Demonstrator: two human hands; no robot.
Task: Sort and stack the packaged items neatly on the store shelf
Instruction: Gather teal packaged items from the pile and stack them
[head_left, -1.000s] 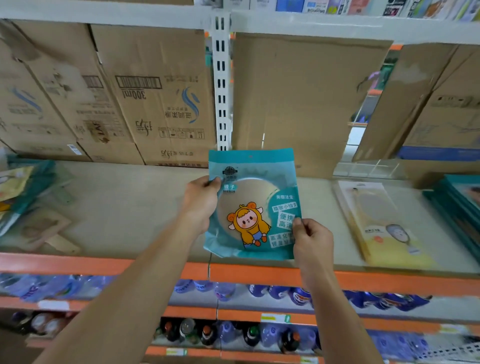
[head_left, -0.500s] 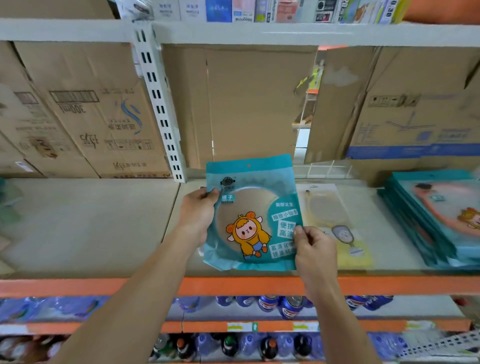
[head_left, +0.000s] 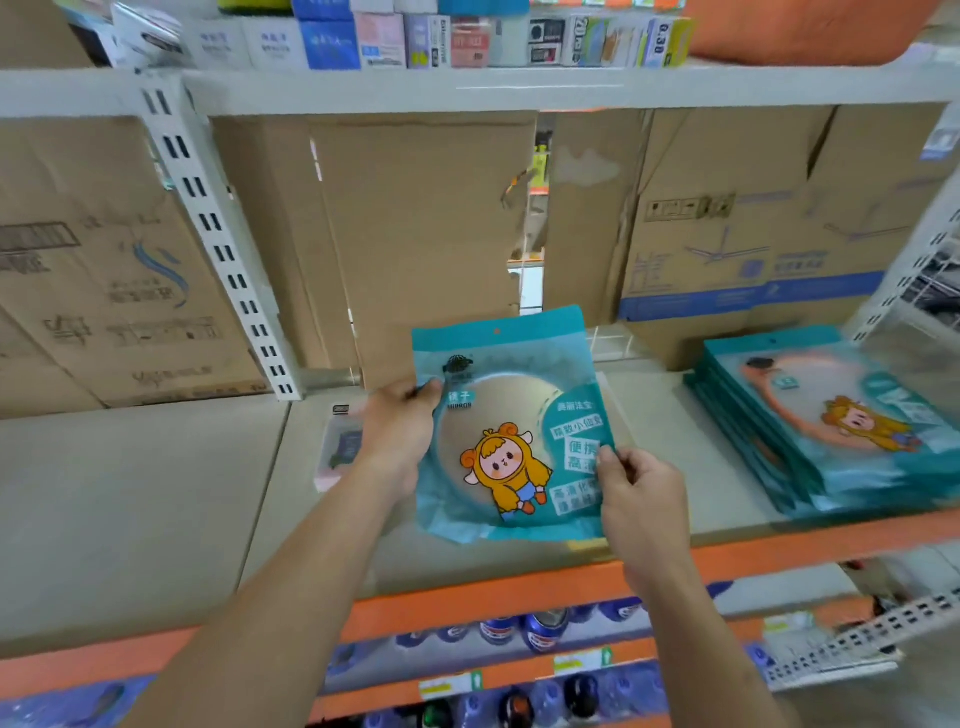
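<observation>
**Teal mirror packet held in both hands over the shelf**

A person holds one teal packet (head_left: 511, 431) with both hands above the near middle of the shelf (head_left: 156, 493); its printed face, with a round mirror window and a cartoon figure in a yellow hood, is turned toward the camera and its top leans slightly left; whether its lower edge touches the shelf cannot be told.

The left hand (head_left: 400, 436) has the packet's upper left edge in its grip, thumb on the front and fingers curled behind; the right hand (head_left: 641, 493) closes its grip on the lower right edge, thumb pressed on the front.

To the right, well apart from the held packet, a stack of like teal packets (head_left: 831, 431) lies flat on the same shelf; a small pale packet (head_left: 340, 447) lies just left of and behind the left hand, partly hidden by it; a yellow corner (head_left: 587, 544) shows under the held packet's lower right.

Cardboard boxes (head_left: 426, 234) stand along the far side of the shelf; a white slotted post (head_left: 218, 244) slants across them at the left; small boxed goods (head_left: 415, 41) line the shelf above; bottles (head_left: 540, 626) show below the orange shelf edge (head_left: 467, 597).
</observation>
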